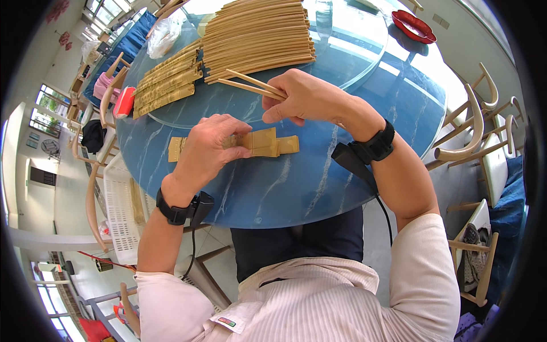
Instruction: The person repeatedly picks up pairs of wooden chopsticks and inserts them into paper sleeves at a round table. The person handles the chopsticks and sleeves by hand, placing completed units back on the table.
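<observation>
My right hand (pixel 305 97) pinches a pair of pale wooden chopsticks (pixel 250 84) between thumb and fingers, their tips pointing up and left. Below and to the left, my left hand (pixel 211 142) grips a small overlapping pile of gold paper chopstick sleeves (pixel 263 142) on the blue table, thumb at the near edge and fingers across the top. The sleeves' left end sticks out past that hand; its palm hides their middle. The chopsticks are above the sleeves and apart from them.
Loose chopsticks (pixel 256 40) lie in a broad heap on the glass turntable (pixel 356 77). Left of it are rows of gold sleeves (pixel 168 80), a red-and-white packet (pixel 124 102) and a clear plastic bag (pixel 165 37). A red dish (pixel 414 27) sits far right. Below the table's left edge stands a white crate (pixel 122 216).
</observation>
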A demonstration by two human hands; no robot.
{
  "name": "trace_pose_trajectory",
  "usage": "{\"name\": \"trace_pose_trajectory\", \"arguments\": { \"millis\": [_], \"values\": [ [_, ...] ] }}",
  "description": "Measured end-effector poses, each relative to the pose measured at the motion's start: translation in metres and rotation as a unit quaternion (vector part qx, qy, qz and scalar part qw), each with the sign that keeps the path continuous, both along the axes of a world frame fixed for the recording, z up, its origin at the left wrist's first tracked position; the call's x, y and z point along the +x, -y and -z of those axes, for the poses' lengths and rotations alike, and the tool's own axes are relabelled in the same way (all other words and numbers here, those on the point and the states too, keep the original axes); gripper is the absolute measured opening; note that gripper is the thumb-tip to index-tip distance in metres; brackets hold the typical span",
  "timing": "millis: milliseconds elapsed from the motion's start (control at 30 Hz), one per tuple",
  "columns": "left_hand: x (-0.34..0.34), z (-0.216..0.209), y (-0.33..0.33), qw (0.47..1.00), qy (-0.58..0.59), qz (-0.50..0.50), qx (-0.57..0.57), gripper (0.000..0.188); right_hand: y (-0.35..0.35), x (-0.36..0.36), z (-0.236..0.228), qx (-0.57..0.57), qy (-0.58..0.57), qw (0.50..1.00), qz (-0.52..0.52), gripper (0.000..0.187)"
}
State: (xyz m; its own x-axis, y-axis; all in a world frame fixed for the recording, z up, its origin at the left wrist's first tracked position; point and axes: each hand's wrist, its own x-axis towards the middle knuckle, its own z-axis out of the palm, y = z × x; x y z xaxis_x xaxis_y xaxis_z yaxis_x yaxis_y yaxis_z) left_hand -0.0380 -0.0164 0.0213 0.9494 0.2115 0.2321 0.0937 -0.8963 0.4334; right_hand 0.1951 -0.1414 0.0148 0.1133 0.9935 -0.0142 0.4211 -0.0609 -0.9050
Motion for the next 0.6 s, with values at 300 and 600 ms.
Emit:
{"name": "trace_pose_trajectory", "arguments": {
  "millis": [300, 600],
  "values": [
    [-0.001, 0.002, 0.018, 0.969, 0.241, -0.049, 0.009, 0.033, 0.002, -0.008, -0.011, 0.019, -0.050, 0.998, 0.028, 0.021],
    [0.005, 0.028, 0.041, 0.736, 0.102, -0.067, -0.665, 0.030, 0.007, -0.012, -0.019, 0.129, -0.118, 0.982, 0.074, 0.019]
  ]
}}
